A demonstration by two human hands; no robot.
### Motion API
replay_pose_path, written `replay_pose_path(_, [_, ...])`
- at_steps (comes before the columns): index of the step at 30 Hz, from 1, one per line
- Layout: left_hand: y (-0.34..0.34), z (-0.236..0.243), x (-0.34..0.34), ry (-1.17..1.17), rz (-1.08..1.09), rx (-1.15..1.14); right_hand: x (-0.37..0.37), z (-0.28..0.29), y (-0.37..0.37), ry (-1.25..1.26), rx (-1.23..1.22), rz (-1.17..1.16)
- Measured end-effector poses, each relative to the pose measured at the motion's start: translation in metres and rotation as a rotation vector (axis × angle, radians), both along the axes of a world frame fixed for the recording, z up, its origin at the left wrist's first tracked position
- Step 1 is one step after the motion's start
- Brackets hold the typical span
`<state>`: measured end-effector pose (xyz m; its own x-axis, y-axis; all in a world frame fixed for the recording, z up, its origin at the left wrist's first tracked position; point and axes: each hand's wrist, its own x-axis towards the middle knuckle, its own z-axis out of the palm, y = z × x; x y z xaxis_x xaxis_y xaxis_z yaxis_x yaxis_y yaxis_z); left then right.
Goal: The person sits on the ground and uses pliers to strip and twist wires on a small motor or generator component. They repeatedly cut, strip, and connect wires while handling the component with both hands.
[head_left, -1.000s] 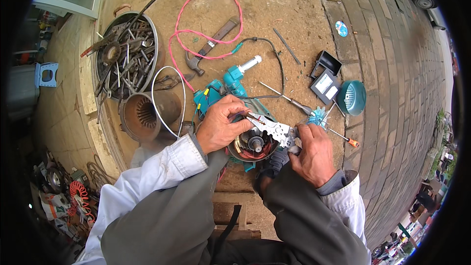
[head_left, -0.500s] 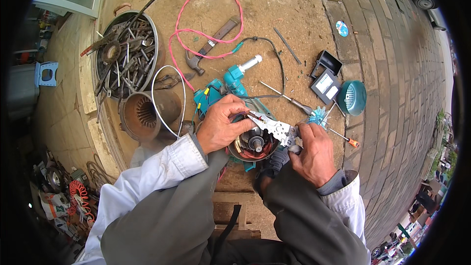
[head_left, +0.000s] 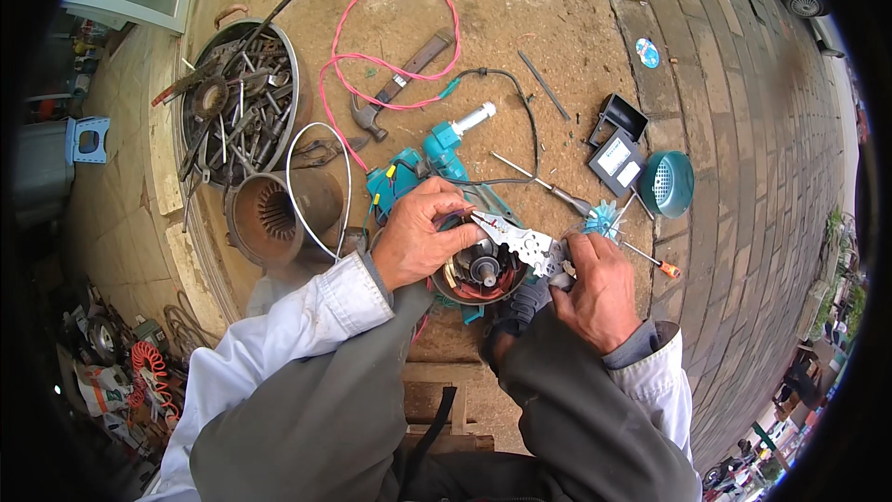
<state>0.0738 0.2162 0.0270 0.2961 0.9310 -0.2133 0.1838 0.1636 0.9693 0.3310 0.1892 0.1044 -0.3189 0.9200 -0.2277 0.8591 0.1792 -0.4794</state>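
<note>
In my right hand (head_left: 595,288) are silver, multi-hole wire-stripping pliers (head_left: 520,242), their jaws reaching left over an opened motor housing (head_left: 478,288) with a shaft and copper windings. My left hand (head_left: 432,232) pinches thin wire at the tip of those jaws; the exact wire is mostly hidden by the fingers. Behind them sit the teal pump body (head_left: 390,191) with yellow-tagged leads and a teal fitting (head_left: 444,149) with a white threaded end.
Around lie a basin of tools (head_left: 242,102), rusty stator (head_left: 255,223), hammer (head_left: 418,65), pink wire loops (head_left: 451,9), screwdrivers (head_left: 567,200), black box (head_left: 615,163), teal fan cover (head_left: 667,184) and blue fan (head_left: 602,220). A step edge runs along the left; paving lies right.
My right hand and the pliers' handle end have shifted very slightly rightward. My left hand has stayed in nearly the same place.
</note>
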Motion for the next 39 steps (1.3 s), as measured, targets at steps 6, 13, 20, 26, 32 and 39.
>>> replay_pose_path(6, [0.002, 0.004, -0.001, 0.011, -0.01, -0.035, 0.002, -0.001, -0.002, 0.016, -0.077, -0.014])
replay_pose_path(13, [0.003, 0.009, -0.001, 0.034, -0.031, -0.018, 0.002, -0.003, -0.003, 0.069, -0.174, -0.059])
replay_pose_path(20, [0.0, 0.009, 0.003, 0.047, -0.008, 0.092, 0.002, -0.005, -0.004, 0.092, -0.163, -0.052])
replay_pose_path(26, [0.001, 0.007, 0.003, 0.064, -0.009, 0.049, -0.001, -0.004, -0.004, 0.075, -0.139, -0.06])
replay_pose_path(32, [0.003, 0.011, 0.003, 0.053, -0.021, 0.018, -0.002, -0.006, -0.003, 0.028, -0.023, -0.02])
replay_pose_path(39, [0.004, 0.013, 0.003, 0.053, -0.025, 0.008, -0.003, -0.001, 0.0, -0.025, 0.046, 0.018])
